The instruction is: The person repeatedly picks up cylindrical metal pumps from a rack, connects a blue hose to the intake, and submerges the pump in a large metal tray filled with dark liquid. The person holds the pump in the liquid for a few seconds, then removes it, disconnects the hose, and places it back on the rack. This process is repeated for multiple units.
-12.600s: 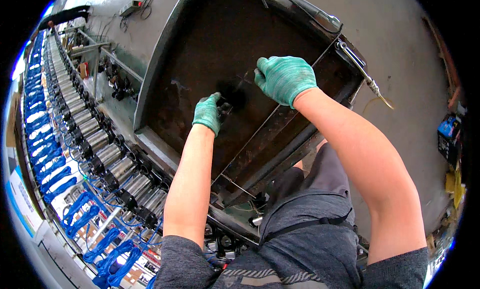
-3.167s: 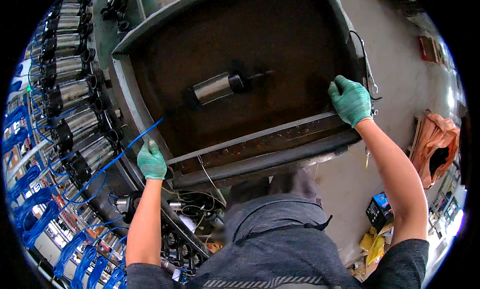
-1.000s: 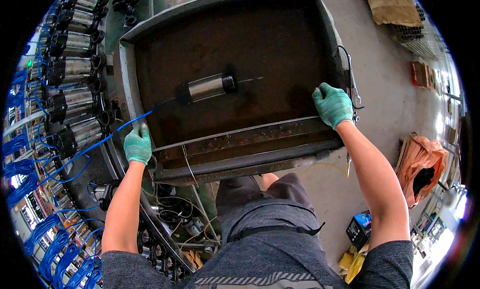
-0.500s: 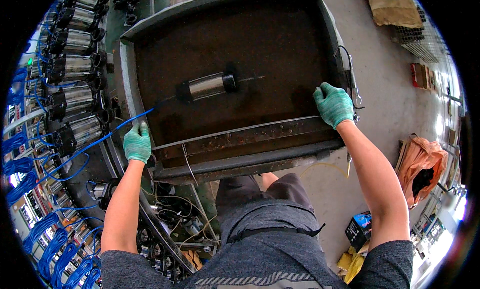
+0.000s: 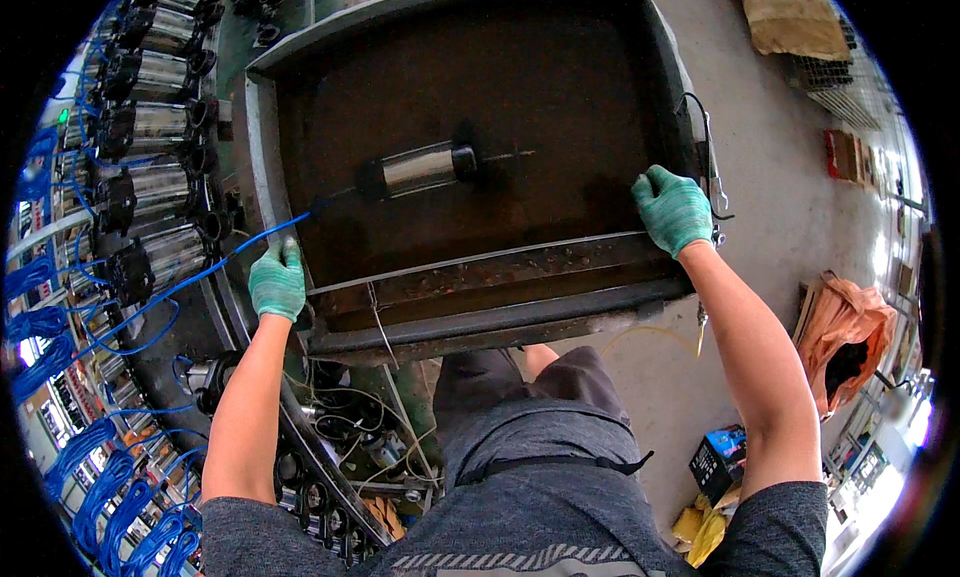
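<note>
A dark metal tank (image 5: 262, 157) with raised walls stands in front of me, with brownish liquid in it. A cylindrical motor (image 5: 418, 169) with a shiny steel body and black ends lies in the liquid, a thin shaft at its right end. From the left, a blue cable (image 5: 222, 260) crosses the wall and goes under the surface toward the motor. In a green glove, my left hand (image 5: 277, 282) is closed round the left wall, beside the cable. My right hand (image 5: 672, 212), gloved alike, grips the right wall. Neither hand touches the motor.
Several similar motors (image 5: 155, 189) stand in a row on the left, beside coiled blue cables (image 5: 75, 467). A wrench (image 5: 716, 192) hangs outside the tank's right wall. On the right floor sit an orange sack (image 5: 835, 327) and a dark box (image 5: 718, 462).
</note>
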A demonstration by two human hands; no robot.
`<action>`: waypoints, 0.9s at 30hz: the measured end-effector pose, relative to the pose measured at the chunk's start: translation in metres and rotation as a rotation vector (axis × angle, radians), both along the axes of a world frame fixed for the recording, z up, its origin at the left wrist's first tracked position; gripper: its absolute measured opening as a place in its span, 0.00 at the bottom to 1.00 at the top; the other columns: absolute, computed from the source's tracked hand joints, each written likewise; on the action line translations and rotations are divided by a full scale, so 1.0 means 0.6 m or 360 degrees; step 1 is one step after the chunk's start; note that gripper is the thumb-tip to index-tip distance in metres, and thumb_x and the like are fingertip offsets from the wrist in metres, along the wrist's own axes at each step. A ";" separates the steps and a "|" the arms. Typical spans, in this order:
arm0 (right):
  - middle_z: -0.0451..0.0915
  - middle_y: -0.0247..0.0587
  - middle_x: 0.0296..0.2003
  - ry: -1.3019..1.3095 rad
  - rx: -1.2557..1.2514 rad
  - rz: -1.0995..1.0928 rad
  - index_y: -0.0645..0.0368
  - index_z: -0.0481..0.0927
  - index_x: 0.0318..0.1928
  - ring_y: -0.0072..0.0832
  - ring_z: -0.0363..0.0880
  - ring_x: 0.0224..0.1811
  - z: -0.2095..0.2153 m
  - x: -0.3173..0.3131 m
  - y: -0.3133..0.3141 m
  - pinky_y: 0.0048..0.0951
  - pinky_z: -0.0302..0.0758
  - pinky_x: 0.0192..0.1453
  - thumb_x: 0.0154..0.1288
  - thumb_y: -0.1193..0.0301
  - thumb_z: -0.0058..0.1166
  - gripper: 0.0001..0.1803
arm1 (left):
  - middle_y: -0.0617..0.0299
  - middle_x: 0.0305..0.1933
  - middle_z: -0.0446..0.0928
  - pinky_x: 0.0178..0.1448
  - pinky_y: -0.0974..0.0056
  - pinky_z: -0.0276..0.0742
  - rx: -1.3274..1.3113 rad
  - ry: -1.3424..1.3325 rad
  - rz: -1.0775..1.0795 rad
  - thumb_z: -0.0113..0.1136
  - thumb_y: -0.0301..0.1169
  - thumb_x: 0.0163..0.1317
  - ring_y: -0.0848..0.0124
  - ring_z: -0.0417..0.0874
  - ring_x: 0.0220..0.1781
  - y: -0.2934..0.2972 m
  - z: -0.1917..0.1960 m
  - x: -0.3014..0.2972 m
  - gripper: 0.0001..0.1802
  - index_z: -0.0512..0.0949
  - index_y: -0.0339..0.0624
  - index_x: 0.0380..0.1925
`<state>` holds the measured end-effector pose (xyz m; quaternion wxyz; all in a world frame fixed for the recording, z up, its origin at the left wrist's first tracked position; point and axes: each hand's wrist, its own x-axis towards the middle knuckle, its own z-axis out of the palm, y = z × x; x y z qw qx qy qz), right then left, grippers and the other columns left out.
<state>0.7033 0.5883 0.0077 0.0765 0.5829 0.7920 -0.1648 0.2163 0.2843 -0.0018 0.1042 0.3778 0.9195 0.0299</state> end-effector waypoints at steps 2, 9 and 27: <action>0.86 0.57 0.39 -0.0030 -0.0038 -0.0006 0.51 0.84 0.44 0.60 0.84 0.44 0.006 -0.003 0.001 0.57 0.80 0.50 0.75 0.52 0.49 0.18 | 0.39 0.36 0.84 0.46 0.42 0.78 0.0005 0.0013 -0.0025 0.51 0.49 0.76 0.38 0.84 0.40 -0.003 -0.001 -0.001 0.22 0.86 0.44 0.46; 0.86 0.58 0.38 0.0008 0.0034 0.0048 0.52 0.84 0.43 0.60 0.84 0.43 -0.005 0.004 0.003 0.58 0.80 0.49 0.75 0.53 0.49 0.18 | 0.40 0.36 0.84 0.46 0.43 0.79 -0.0005 -0.0054 0.0016 0.51 0.50 0.76 0.39 0.85 0.40 -0.002 0.000 -0.003 0.23 0.86 0.44 0.44; 0.85 0.58 0.38 0.0058 0.0076 0.0025 0.54 0.85 0.42 0.60 0.83 0.42 0.003 0.000 -0.001 0.56 0.79 0.46 0.75 0.56 0.51 0.16 | 0.39 0.37 0.84 0.46 0.43 0.79 0.0029 0.0009 -0.0041 0.51 0.49 0.77 0.39 0.85 0.41 -0.005 -0.006 -0.004 0.22 0.86 0.44 0.46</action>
